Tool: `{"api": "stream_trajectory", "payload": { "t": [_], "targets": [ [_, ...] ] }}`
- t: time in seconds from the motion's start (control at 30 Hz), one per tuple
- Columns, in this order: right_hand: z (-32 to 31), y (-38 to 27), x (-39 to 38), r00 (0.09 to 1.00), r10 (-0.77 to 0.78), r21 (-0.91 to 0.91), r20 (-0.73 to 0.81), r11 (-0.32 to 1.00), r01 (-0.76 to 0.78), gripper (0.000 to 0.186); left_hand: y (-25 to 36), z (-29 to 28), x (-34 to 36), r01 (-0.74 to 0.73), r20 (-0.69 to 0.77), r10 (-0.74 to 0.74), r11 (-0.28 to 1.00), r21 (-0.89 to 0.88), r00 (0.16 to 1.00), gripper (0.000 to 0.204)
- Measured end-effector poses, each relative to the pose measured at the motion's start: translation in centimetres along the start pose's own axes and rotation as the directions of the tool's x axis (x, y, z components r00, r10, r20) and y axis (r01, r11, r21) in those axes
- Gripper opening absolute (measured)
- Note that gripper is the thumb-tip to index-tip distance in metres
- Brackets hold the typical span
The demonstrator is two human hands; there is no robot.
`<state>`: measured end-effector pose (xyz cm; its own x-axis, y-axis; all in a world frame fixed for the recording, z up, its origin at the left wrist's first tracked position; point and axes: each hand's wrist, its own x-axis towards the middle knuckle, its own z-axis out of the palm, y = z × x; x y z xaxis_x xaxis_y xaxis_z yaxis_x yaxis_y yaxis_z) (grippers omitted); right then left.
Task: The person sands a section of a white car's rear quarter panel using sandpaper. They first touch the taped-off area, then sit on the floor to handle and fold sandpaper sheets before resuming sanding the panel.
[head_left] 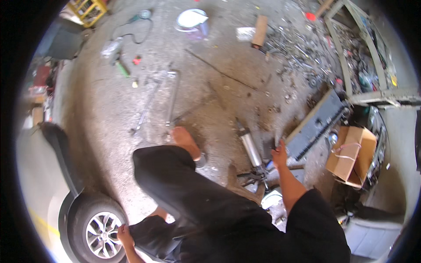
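My left hand [126,236] is low at the left, between the car wheel [104,234] and my dark trouser leg [153,236]. Its fingers are curled, and what they hold, if anything, is too small to make out. On the right, my right hand [279,155] is held out with its fingers closed; a thin greyish shape rises by the fingertips, too blurred to name. Just left of it lies a silver cylinder with a dark nozzle, like a grease gun [251,149]. A long dark grey panel [318,122] stretches away beyond this hand.
A cardboard box [346,160] stands at the right by a metal frame [340,48]. Scattered tools and parts [298,50] cover the floor at the far right. An L-shaped wrench [173,96] and a thin rod [219,70] lie ahead of my bare foot [185,141].
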<state>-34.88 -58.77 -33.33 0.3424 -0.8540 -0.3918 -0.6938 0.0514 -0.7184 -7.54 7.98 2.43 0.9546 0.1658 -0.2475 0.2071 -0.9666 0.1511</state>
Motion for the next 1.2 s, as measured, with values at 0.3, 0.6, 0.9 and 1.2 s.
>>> {"api": "stream_trajectory", "payload": {
  "t": [0.3,0.6,0.9,1.2],
  "targets": [
    [-1.0,-14.5,1.8,0.864,-0.504,0.229,-0.003,0.84,0.491,0.065,-2.7,2.8,-3.7,-0.068,-0.44,-0.038,0.973,-0.222,0.897,0.017],
    [-1.5,-43.4,-9.9,0.512,-0.859,0.653,0.016,0.397,0.645,0.062,9.3,-1.8,-8.0,-0.255,-0.485,-0.067,0.784,-0.566,0.872,0.02],
    [0.6,-50.8,-30.2,0.114,-0.916,0.774,0.384,0.387,0.501,0.065,12.7,-2.7,-12.7,-0.33,-0.322,0.074,0.215,-0.919,0.944,0.032],
    [6.1,-46.1,-39.9,-0.223,-0.721,0.752,0.656,0.598,0.277,0.07,13.1,-3.6,-15.8,-0.18,-0.244,0.116,-0.394,-0.901,0.963,0.028]
  ]
}}
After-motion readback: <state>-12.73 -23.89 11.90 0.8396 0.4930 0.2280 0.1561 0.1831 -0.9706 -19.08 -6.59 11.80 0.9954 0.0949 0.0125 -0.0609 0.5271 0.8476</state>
